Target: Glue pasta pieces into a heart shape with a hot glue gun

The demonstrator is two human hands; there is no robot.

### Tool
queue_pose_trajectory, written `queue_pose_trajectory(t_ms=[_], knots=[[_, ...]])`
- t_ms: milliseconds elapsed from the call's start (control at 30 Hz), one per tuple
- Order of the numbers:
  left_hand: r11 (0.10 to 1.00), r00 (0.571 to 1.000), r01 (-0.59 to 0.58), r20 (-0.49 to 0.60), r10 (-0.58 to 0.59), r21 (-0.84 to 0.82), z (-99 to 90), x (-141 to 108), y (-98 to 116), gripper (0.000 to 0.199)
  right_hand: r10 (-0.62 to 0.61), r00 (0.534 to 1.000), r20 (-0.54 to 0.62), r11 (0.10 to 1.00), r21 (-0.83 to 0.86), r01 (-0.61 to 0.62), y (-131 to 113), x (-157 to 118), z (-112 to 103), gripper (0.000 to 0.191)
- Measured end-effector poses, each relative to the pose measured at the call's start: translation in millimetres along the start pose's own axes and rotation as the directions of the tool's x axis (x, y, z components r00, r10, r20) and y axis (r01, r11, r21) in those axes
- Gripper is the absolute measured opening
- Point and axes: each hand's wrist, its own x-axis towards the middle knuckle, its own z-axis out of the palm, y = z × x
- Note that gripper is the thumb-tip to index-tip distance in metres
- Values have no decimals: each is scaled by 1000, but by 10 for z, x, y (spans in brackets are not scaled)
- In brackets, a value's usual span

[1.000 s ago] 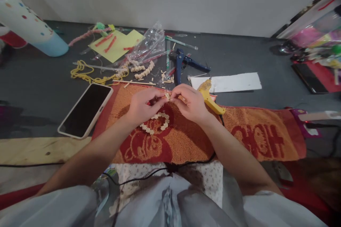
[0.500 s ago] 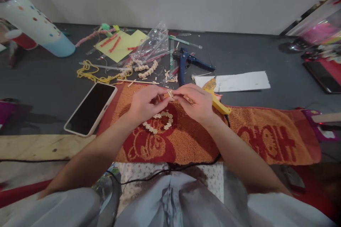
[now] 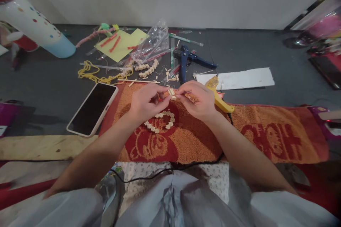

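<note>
Head view: landmark, one orange-and-red towel (image 3: 197,138), spread along the near edge of a dark worktop (image 3: 253,53).

Item, in hand: small cluster of pale sticks (image 3: 172,92), held above the towel's far edge, left of its middle. Left hand (image 3: 146,101): fingers closed in a pinch on the cluster. Right hand (image 3: 200,101): fingers drawn together at the cluster's right side; whether they grip it or merely touch cannot be told.

On the towel: one curved chain of pale pieces (image 3: 153,127), left part, nearer the wearer than the cluster; one yellow glue gun (image 3: 223,104), lying across the far edge just beside the right hand.

At the towel's left end: one phone (image 3: 93,108), dark screen upward, pale case.

Beyond the towel's far edge, left to right: yellow string (image 3: 87,72), tangled; short pale chains (image 3: 150,69); loose stick bits (image 3: 173,77); blue-handled cutter (image 3: 183,64); white strip (image 3: 245,78).

Farther beyond: yellow paper (image 3: 119,48) bearing red pieces (image 3: 115,44); clear plastic bag (image 3: 157,39), crumpled. Well beyond the towel's left end: dotted bottle (image 3: 39,21), tilted in view.
</note>
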Motion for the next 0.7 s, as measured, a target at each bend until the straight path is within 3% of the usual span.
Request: queue_pose_trajectory(t_ms=[200, 333, 533, 700], knots=[[1000, 999, -19, 39, 18, 12, 2, 1, 2, 9, -81, 997, -12, 996, -44, 80, 15, -16, 21, 9], [993, 989, 116, 98, -114, -24, 7, 6, 26, 10, -56, 998, 43, 997, -41, 58, -4, -8, 13, 11], [827, 874, 484, 196, -444, -286, 26, 55, 21, 18, 139, 989, 46, 987, -86, -135, -1, 13, 13, 13], [678, 782, 623, 306, -543, -390, 23, 110, -8, 21, 229, 970, 77, 973, -49, -226, -20, 16, 26, 12]])
